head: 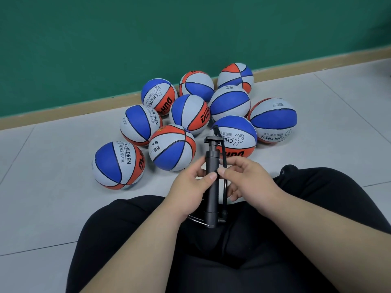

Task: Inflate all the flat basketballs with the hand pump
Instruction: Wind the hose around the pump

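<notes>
Where grey tiles meet a green wall, basketballs cluster.

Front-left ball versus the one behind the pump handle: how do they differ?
The front-left ball is in full view; the ball behind the pump handle is partly covered by the pump. The front-left ball's CHILDREN print runs sideways; the other's is upside down. Its orange panel sits on the right; the other's at the bottom. Both have blue, grey and orange panels with black seams.
</notes>
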